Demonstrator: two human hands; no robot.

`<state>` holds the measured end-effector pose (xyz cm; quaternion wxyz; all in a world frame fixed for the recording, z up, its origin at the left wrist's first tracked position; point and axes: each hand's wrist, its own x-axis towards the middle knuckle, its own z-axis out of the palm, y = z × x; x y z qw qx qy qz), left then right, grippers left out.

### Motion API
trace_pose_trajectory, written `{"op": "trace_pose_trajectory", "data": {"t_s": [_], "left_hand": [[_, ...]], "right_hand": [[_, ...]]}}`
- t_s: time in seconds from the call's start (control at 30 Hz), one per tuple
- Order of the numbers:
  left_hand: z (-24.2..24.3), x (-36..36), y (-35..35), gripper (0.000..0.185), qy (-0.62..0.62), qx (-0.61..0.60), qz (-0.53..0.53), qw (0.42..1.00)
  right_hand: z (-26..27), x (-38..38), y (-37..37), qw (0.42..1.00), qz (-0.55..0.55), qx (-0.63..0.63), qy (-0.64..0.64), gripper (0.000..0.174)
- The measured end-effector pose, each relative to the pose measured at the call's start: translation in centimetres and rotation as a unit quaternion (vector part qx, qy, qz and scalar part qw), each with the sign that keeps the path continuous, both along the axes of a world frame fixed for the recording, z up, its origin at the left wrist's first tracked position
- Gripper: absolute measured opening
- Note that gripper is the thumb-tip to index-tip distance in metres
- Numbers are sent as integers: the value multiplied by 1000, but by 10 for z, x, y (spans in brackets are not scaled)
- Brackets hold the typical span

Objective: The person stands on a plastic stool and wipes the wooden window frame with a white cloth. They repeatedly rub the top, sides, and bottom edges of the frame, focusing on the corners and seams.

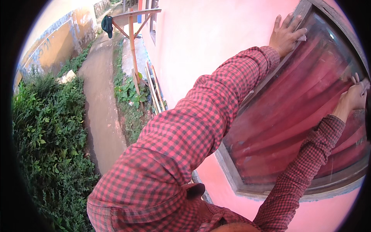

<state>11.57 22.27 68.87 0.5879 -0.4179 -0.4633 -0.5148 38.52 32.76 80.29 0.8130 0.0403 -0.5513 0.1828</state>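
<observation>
My left hand (287, 36) lies with spread fingers against the weathered wooden window frame (303, 11), high on its left side. From under its thumb a small pale piece (302, 38) sticks out; whether the hand grips it is unclear. Lower, at the picture's right rim, my right hand (354, 95) is raised in front of the window glass (275, 127), its fingers partly bent. Blur and the dark rim hide what its fingertips touch. Behind the glass hangs a red curtain (289, 101) in folds. Both arms wear red-and-black checked sleeves (185, 124).
A pink wall (208, 37) surrounds the window. To the left runs a path (100, 95), with dense green plants (49, 124) along it. A wooden post with a crossbar (132, 43) carries a dark cap (107, 26). Several poles (153, 87) lean near the wall.
</observation>
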Motion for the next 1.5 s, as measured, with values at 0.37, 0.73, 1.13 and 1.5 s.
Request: {"op": "trace_pose_trajectory", "data": {"t_s": [0.37,0.73,1.13,1.5], "left_hand": [[2,5,-18,39,-6,-49,24,999],[-2,-9,-15,56,16,-66,22,997],[-6,0,-14,71,-3,-81,38,996],[-3,-1,-17,66,-2,-71,39,997]], "right_hand": [[22,-37,8,973,-94,37,207,50],[-20,-62,-77,994,70,14,82,49],[-16,-58,-92,988,89,-83,95,47],[-14,-73,-135,970,185,-133,-88,46]]}}
